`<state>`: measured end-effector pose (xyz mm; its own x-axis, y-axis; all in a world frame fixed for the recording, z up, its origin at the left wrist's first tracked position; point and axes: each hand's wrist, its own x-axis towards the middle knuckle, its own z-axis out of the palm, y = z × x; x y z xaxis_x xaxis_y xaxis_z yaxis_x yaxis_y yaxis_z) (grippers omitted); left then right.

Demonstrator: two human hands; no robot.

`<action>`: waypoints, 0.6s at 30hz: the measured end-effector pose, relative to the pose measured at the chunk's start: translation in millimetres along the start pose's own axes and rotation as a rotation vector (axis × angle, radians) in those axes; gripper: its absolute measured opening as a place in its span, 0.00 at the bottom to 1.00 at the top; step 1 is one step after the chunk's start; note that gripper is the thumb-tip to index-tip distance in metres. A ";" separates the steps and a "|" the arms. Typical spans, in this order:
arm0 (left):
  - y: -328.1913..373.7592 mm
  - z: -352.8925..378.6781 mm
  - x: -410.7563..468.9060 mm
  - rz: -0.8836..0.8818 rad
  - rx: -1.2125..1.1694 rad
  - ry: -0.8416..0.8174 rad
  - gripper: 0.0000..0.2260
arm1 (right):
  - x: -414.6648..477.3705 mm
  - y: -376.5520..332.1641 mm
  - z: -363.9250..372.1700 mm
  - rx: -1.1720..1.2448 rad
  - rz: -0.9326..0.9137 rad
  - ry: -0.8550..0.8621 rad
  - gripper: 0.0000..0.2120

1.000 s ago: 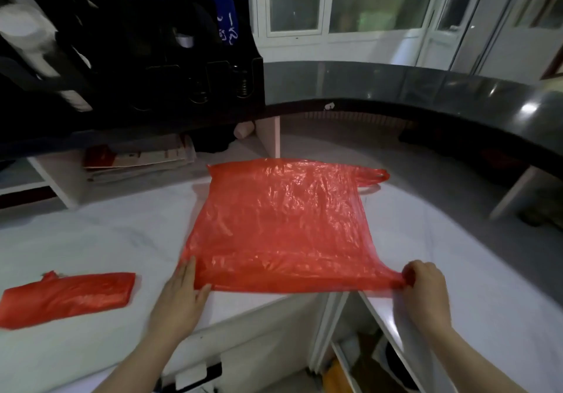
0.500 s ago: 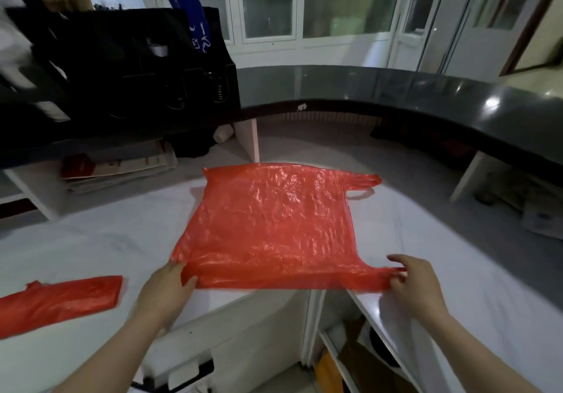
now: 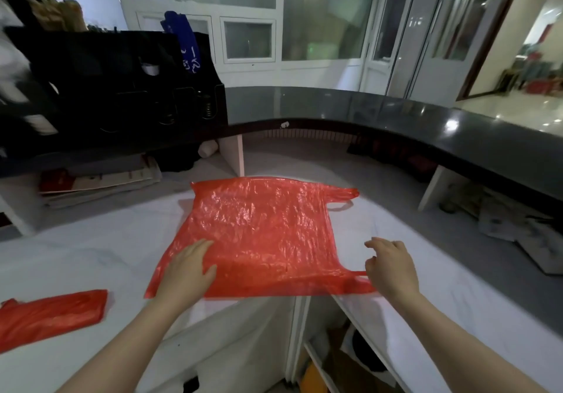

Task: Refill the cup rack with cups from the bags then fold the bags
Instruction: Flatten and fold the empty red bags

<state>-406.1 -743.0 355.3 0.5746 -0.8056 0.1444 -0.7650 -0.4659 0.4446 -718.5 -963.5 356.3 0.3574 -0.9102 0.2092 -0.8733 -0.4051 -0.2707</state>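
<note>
Fingers (image 3: 199, 248) of the left hand (image 3: 185, 274) lay straight and flat, palm down, pressing the near left corner of the red bag (image 3: 262, 234) and gripping nothing. That bag was spread flat on the white counter (image 3: 100, 246), its near edge reaching just past the counter's front edge. At the bag's near right corner the right hand (image 3: 391, 267) hovered over the near handle (image 3: 355, 274), fingers loosely curled and apart, pinching nothing; whether the palm touched the handle beneath could not be told. The far handle (image 3: 342, 196) lay at the bag's far right corner. Well to the bag's left, a folded red bag (image 3: 51, 316) lay on the same counter. Beyond the bag's far left corner stood the black cup rack (image 3: 122, 94).
</note>
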 end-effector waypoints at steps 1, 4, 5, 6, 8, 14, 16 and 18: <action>3.8 -1.0 7.2 0.010 -0.011 0.005 0.25 | 6.9 -5.3 0.0 0.029 -0.016 0.004 0.21; 9.3 -2.1 32.3 0.036 -0.047 0.041 0.24 | 33.5 -22.6 5.5 0.130 -0.064 -0.001 0.20; 9.7 -2.4 41.9 0.038 -0.058 0.048 0.24 | 43.5 -27.8 8.7 0.141 -0.079 -0.003 0.20; 8.8 -2.4 52.5 0.039 -0.064 0.047 0.24 | 54.6 -32.0 13.1 0.150 -0.091 -0.004 0.20; 5.2 -1.6 76.5 0.044 -0.058 0.046 0.24 | 79.3 -38.9 23.9 0.167 -0.097 -0.018 0.20; -21.3 -13.2 176.5 -0.065 -0.090 0.188 0.13 | 174.1 -47.5 53.8 0.376 0.090 0.030 0.19; -36.1 -16.0 205.5 -0.184 -0.178 0.216 0.11 | 199.5 -41.3 64.6 0.461 0.213 0.032 0.22; -48.4 -10.9 226.8 -0.292 -0.255 0.228 0.11 | 219.5 -32.0 75.1 0.521 0.299 0.022 0.27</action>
<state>-235.7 -899.2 376.2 0.8268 -0.5395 0.1590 -0.4819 -0.5338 0.6949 -587.3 -1156.7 340.3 0.1100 -0.9914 0.0709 -0.6553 -0.1260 -0.7448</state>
